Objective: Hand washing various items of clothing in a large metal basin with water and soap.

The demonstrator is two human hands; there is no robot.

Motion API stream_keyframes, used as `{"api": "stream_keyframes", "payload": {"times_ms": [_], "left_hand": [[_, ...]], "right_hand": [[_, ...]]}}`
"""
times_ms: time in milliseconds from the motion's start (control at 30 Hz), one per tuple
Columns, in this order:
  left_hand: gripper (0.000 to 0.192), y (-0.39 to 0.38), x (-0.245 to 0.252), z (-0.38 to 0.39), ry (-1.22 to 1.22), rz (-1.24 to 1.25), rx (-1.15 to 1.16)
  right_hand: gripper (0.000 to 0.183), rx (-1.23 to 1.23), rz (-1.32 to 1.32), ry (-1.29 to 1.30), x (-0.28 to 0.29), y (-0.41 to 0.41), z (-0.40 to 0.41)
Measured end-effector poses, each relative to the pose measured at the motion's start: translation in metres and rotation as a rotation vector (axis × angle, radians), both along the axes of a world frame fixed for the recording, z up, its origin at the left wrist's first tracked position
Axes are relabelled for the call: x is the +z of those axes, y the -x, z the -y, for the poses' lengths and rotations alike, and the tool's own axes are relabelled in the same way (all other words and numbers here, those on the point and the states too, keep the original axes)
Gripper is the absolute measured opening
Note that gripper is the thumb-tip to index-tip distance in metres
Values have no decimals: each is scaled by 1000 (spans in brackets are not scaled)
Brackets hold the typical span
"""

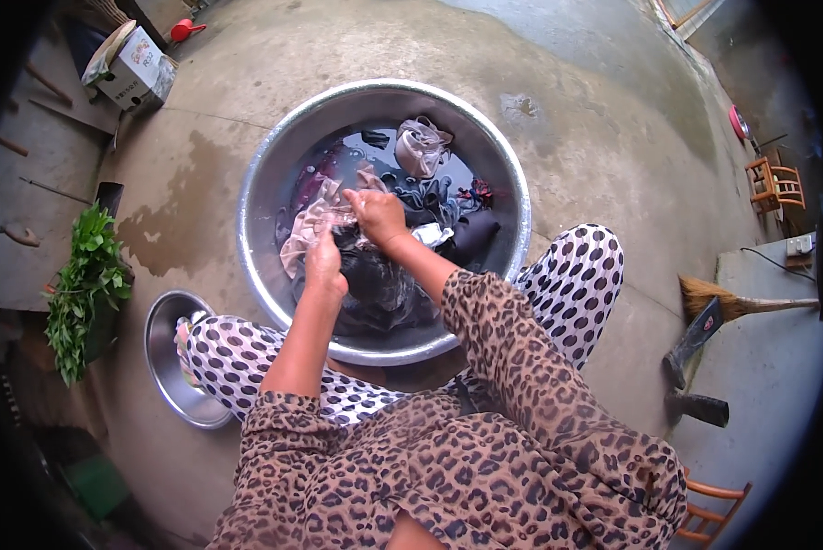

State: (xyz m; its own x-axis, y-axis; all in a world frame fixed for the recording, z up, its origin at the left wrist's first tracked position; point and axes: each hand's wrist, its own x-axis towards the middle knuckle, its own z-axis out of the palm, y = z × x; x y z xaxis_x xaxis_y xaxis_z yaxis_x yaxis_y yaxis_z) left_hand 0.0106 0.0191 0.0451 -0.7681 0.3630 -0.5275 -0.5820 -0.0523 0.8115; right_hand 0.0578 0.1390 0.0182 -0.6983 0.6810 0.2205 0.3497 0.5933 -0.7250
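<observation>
Before me stands a large round metal basin, with wet clothes lying in water. My left hand is over its left part, against a pale pink cloth; its fingertips are hard to make out. Close by, my right hand has its fingers curled on the upper edge of the pink cloth. Dark fabric lies below both hands. A light mauve garment sits at the far side of the water. Toward the right are a small white cloth and a dark padded cup-shaped piece.
A smaller metal basin rests on the concrete floor by my left knee. Leafy greens and a cardboard box are at the left, near a red dipper. Rightward are a straw broom, dark boots and wooden chairs.
</observation>
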Motion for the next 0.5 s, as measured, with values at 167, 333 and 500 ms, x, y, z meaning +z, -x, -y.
{"api": "stream_keyframes", "payload": {"times_ms": [167,333,500], "left_hand": [[61,40,-7,6,54,216,116],[73,44,-3,16,64,96,236],[80,48,11,26,156,-80,394]], "right_hand": [[52,373,-72,757,-27,-15,-58],[99,772,383,691,-2,-52,-18],[76,483,497,247,17,-50,6]]}}
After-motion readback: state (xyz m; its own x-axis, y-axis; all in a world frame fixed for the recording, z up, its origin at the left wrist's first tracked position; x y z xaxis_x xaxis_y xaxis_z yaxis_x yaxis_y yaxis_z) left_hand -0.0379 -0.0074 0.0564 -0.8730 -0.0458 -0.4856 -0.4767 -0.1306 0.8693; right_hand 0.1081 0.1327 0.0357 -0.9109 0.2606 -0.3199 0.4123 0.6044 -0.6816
